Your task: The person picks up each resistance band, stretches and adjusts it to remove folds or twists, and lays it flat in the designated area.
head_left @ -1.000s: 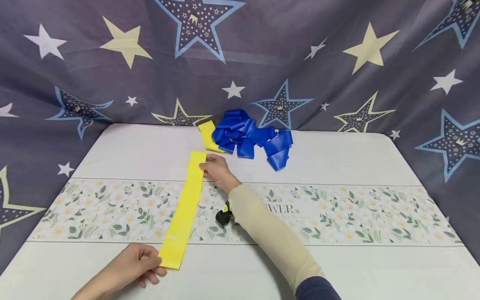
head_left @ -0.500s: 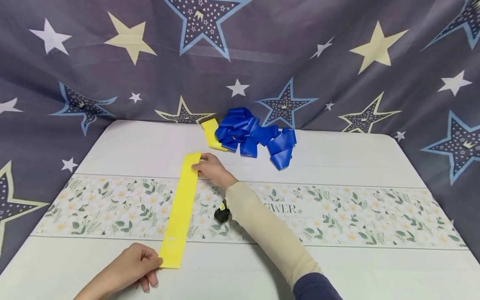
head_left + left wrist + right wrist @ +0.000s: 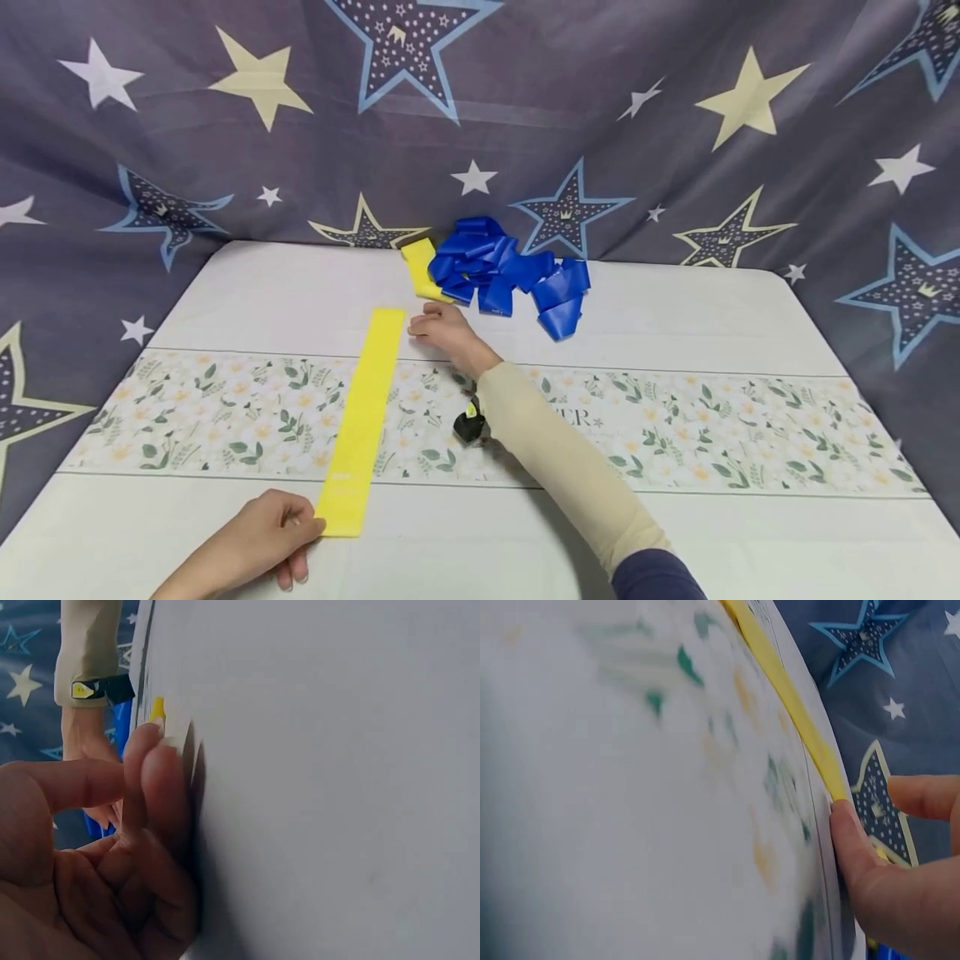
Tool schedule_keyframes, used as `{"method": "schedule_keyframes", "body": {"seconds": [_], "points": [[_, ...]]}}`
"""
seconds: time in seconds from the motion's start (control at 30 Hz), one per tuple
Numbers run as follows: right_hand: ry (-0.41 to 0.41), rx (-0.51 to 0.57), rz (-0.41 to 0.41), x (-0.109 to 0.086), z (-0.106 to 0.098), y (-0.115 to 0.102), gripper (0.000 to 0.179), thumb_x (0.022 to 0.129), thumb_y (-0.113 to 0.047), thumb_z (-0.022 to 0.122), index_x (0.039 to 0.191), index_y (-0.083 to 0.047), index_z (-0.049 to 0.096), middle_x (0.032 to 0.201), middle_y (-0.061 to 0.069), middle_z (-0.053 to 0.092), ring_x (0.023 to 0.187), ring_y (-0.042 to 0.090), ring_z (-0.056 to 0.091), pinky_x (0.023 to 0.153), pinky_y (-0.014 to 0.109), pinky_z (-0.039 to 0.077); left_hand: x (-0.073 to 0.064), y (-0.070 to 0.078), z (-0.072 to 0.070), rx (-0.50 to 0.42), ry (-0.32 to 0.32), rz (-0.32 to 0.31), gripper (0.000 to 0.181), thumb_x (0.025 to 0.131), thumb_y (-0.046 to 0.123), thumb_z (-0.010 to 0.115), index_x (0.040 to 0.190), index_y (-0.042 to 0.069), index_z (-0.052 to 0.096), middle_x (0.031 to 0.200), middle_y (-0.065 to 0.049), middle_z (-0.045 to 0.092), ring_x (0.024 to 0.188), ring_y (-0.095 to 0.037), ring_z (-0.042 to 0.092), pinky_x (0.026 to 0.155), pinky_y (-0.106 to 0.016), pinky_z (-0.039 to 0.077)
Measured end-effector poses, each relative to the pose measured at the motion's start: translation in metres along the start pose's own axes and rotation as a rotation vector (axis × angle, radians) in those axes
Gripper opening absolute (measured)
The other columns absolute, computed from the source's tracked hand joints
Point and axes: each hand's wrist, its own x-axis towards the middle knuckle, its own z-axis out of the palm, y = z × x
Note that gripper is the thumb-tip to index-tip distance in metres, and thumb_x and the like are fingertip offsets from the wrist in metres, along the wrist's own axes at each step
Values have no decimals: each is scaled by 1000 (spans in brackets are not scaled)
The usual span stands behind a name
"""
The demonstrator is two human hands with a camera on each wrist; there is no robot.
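A flat yellow resistance band [image 3: 363, 421] with small pale print near its lower end lies lengthwise across the floral strip of the table. At its near left corner my left hand [image 3: 258, 533] pinches the edge between thumb and fingers. My right hand [image 3: 452, 332] is just right of the far end, thumb and fingers loosely parted around nothing. The right wrist view shows the band [image 3: 791, 697] running up to a fingertip of that hand [image 3: 892, 892], which overlaps its end. Curled fingers of my left hand [image 3: 150, 840] lie close to the white tabletop in the left wrist view.
Toward the back edge sits a heap of blue bands [image 3: 483, 262], with another yellow band [image 3: 423, 271] partly under it. A black device [image 3: 470, 423] is strapped at the right wrist. A star-patterned curtain [image 3: 300, 167] hangs behind the white table [image 3: 225, 292].
My right hand first shifted left with the band's far end, then let go and moved right, away from it. That end now lies flat. My left hand keeps its grip near the front corner.
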Motion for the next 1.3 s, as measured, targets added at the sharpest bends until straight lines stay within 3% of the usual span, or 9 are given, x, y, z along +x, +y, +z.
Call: {"method": "schedule_keyframes", "body": {"seconds": [0.17,0.33,0.5,0.7,0.93,1.13,1.3], "points": [[20,32,-9,-4,-18,2,56,90,1,59,142,1,36,132,19,54,121,28,56,100,32,47,-3,3,1,185,77,-26,31,93,23,57,66,9,52,51,1,56,43,-11,50,45,-23,44],[31,34,-10,-12,-35,4,51,89,2,59,136,3,40,131,21,54,120,30,56,100,33,47,-3,5,6,425,218,-124,34,89,30,63,62,12,52,46,2,52,42,-12,43,44,-23,33],[55,26,-18,-19,-57,7,49,89,2,59,135,4,42,130,22,55,120,31,56,99,34,48,-1,11,9,495,271,-182,34,87,31,66,62,13,51,47,2,50,44,-13,43,46,-24,31],[65,-4,-33,-30,-77,4,46,92,-1,56,136,3,42,130,22,55,121,33,55,101,35,46,4,23,5,541,315,-153,33,90,29,63,63,14,51,51,2,46,47,-13,40,46,-23,28],[112,-12,-46,-39,-95,0,44,94,-1,53,137,4,42,134,23,52,121,34,55,102,37,46,18,41,11,580,366,-72,32,89,25,63,63,14,48,52,4,41,47,-11,36,44,-21,24],[210,-11,-59,-40,-109,2,43,94,1,51,135,6,42,132,25,52,104,25,62,100,38,47,30,56,14,616,417,-9,31,89,21,59,61,15,47,50,3,41,43,-10,34,41,-20,24],[231,2,-63,-37,-119,5,44,95,0,50,137,7,39,132,26,51,98,20,61,100,37,47,43,68,15,633,431,59,31,89,19,60,62,15,47,50,4,40,43,-9,33,41,-20,24]]}}
